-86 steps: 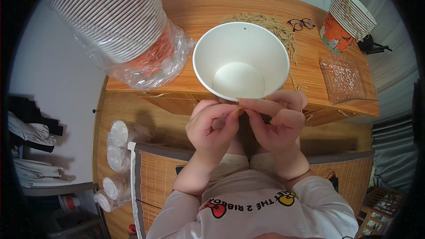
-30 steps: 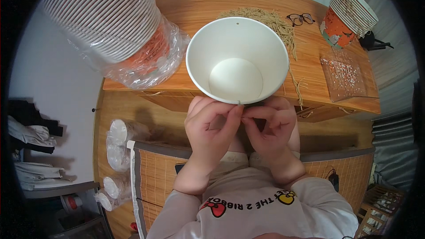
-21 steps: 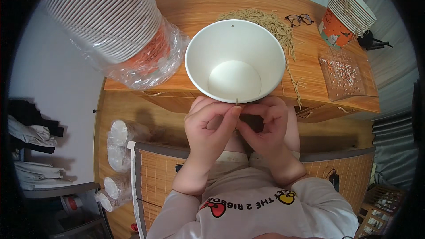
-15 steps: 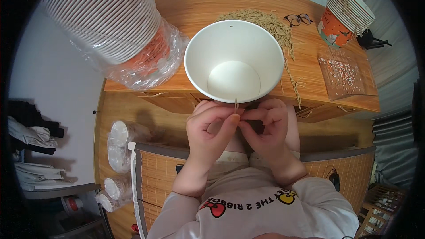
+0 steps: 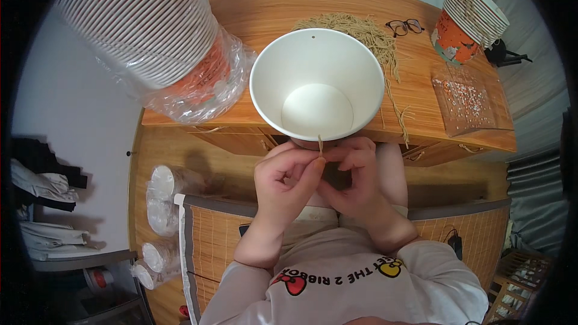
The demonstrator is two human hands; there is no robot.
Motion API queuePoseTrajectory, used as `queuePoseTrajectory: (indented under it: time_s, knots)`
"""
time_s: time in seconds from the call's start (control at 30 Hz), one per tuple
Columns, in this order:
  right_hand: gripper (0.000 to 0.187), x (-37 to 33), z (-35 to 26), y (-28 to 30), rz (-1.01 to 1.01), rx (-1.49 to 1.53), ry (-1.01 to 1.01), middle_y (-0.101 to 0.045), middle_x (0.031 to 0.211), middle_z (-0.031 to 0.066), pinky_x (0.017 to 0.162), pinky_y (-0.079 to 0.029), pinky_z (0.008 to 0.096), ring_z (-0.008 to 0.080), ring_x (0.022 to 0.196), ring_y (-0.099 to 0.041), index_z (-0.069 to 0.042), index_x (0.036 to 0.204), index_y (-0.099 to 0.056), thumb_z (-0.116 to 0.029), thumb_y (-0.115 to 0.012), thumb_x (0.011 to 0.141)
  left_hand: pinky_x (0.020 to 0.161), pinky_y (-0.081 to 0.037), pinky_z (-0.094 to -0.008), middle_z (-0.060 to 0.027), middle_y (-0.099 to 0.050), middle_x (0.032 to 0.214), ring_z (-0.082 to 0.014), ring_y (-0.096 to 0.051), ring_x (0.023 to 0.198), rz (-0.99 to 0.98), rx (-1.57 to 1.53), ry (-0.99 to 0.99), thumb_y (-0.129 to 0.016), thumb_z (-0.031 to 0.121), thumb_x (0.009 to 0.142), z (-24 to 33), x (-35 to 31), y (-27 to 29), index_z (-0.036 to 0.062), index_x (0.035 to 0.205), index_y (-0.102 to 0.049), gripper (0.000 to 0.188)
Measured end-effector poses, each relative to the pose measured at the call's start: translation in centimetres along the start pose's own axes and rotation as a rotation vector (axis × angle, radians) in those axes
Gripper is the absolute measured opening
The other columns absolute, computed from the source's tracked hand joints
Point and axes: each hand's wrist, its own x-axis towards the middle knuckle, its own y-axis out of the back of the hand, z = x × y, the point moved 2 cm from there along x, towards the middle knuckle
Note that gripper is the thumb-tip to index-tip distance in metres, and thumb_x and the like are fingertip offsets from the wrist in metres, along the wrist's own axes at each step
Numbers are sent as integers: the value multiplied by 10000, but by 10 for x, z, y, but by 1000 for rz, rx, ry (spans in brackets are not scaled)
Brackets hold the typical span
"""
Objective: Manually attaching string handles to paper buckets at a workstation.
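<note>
A large white paper bucket (image 5: 316,60) stands at the table's front edge, its open mouth toward me and a small hole near the far rim. A short tan cord (image 5: 321,144) comes over the near rim. Just below that rim, my left hand (image 5: 287,177) pinches the cord between thumb and index finger. My right hand (image 5: 352,171) is closed beside it, its fingertips meeting the left ones at the cord. The cord's lower end is hidden by the fingers.
A tall stack of paper buckets (image 5: 144,30) in clear plastic stands at the left. Behind the bucket lies a heap of tan cords (image 5: 367,35), with eyeglasses (image 5: 404,27) nearby. At the right are another bucket stack (image 5: 466,21) and a clear tray (image 5: 466,102) of small beads.
My right hand has shifted slightly left, closer to the left hand's thumb. The bucket has moved only a touch. Both hands stay at the cord.
</note>
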Motion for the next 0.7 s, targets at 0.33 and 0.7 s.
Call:
queuePoseTrajectory:
  time_s: [0.33, 0.7]
  knots:
    - [117, -2, -10, 8, -248, -113, -40, -662, 903, -51, 835, -315, 350, 138, 887, -558, -138, 793, -708, -104, -782, 709, 515, -350, -164, -10, -617, 771, -11, -492, 617, 45, -209, 147, -662, -66, 842, -4, 4, -7, -34, 881, -707, 68]
    - [419, 0, -17, 9, -263, -67, 123, -703, 841, -38, 738, -327, 363, 177, 768, -552, -154, 640, -385, -17, -781, 657, 794, -426, -256, -80, -555, 972, -151, -531, 919, 322, 113, -441, -579, -29, 844, -44, -7, 3, 5, 1092, -552, 252]
